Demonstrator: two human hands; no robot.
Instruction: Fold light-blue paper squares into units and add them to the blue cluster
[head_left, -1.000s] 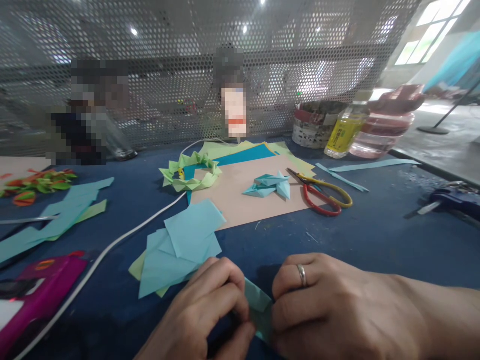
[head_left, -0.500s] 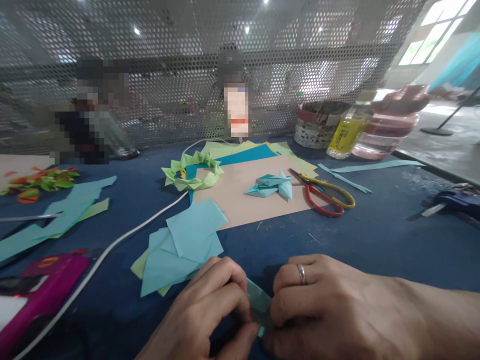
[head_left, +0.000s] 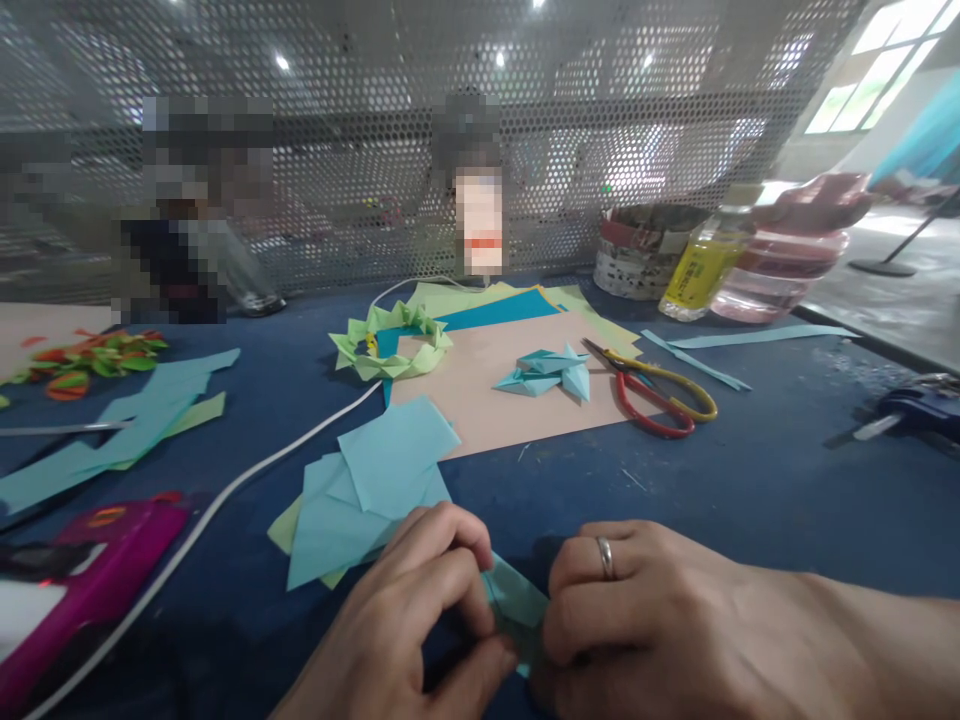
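Note:
Both my hands pinch one small folded piece of teal paper low over the blue table, close to me. My left hand grips its left side with curled fingers and thumb. My right hand, a ring on one finger, holds its right side. Most of the piece is hidden between my fingers. Just beyond my left hand lies a loose pile of light blue paper squares.
Folded teal paper shapes rest on a beige sheet beside red and yellow scissors. A green paper ring, a white cable, a magenta glue gun, blue strips, a bottle and a perforated screen surround them.
My hands have shifted slightly on the folded teal piece and turned it a little; the view moved a touch. Nothing on the table has moved.

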